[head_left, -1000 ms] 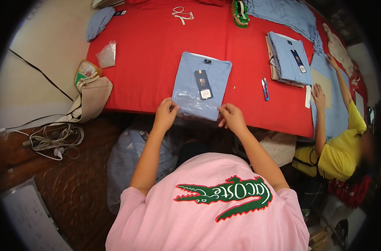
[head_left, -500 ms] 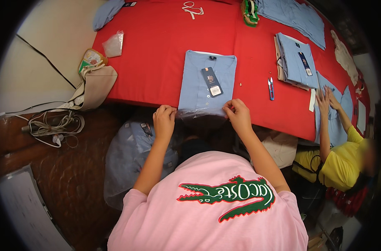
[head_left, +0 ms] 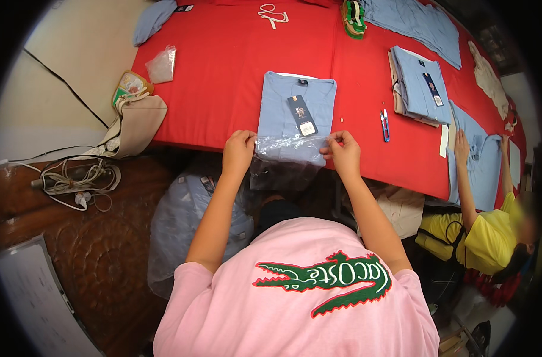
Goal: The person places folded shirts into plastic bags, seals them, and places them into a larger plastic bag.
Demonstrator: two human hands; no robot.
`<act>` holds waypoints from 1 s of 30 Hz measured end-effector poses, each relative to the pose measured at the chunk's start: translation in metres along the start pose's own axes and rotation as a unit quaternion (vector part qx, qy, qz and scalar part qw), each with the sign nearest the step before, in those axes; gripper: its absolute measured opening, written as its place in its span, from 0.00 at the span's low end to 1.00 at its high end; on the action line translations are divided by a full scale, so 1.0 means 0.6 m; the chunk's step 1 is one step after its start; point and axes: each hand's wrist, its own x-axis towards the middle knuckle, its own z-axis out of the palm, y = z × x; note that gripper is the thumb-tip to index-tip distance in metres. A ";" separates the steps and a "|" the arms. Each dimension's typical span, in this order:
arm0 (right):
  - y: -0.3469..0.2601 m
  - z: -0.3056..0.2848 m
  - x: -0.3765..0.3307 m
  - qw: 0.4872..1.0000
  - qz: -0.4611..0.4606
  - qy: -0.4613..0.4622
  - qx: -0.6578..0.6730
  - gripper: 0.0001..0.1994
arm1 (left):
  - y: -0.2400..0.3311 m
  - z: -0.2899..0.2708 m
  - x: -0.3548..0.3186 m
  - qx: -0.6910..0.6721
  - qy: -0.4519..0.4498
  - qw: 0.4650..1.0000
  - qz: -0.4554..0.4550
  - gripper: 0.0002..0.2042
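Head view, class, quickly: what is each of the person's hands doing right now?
Left hand: closed, pinching the left edge of the clear plastic bag at the folded blue shirt.
Right hand: closed, pinching the bag's right edge.

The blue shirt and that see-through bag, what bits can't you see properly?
Head view only:
- Clear bag: its lower end hangs below the red table edge into shadow.
- Folded blue shirt: bottom blurred behind the bag's plastic.
- Left hand and right hand: fingertips curl under the bag's edge.
- Hang tag: too small.
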 end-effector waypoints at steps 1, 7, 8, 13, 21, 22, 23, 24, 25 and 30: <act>0.004 -0.003 0.006 1.000 0.001 0.002 -0.003 0.04 | -0.001 0.004 0.009 0.000 -0.001 1.000 -0.004 0.07; -0.032 -0.022 0.005 0.993 0.094 -0.062 0.033 0.07 | 0.012 0.014 0.017 0.041 -0.019 0.999 -0.029 0.11; -0.037 -0.025 0.002 0.989 0.118 -0.078 0.049 0.08 | 0.023 0.011 0.013 0.055 -0.021 0.997 -0.041 0.13; 0.004 -0.060 -0.022 0.983 0.078 -0.147 0.079 0.10 | 0.029 0.042 0.000 0.112 0.031 0.985 0.126 0.25; 0.063 -0.071 -0.031 0.995 0.020 -0.089 -0.026 0.04 | 0.030 0.054 0.023 0.116 -0.046 0.990 0.072 0.30; 0.060 -0.068 -0.021 0.997 0.003 -0.069 -0.040 0.04 | 0.030 0.054 0.027 0.115 -0.048 0.990 0.073 0.29; 0.052 -0.062 -0.012 0.997 -0.014 -0.051 -0.054 0.03 | 0.027 0.053 0.029 0.114 -0.050 0.990 0.073 0.28; 0.037 -0.055 -0.005 0.998 -0.009 -0.043 -0.051 0.03 | 0.021 0.054 0.032 0.110 -0.043 0.990 0.078 0.28; 0.022 -0.048 0.003 0.998 -0.004 -0.036 -0.047 0.03 | 0.014 0.056 0.034 0.106 -0.035 0.990 0.083 0.27; -0.012 -0.043 0.041 0.990 -0.038 -0.028 -0.129 0.05 | -0.005 0.055 0.052 0.017 -0.047 0.997 0.055 0.21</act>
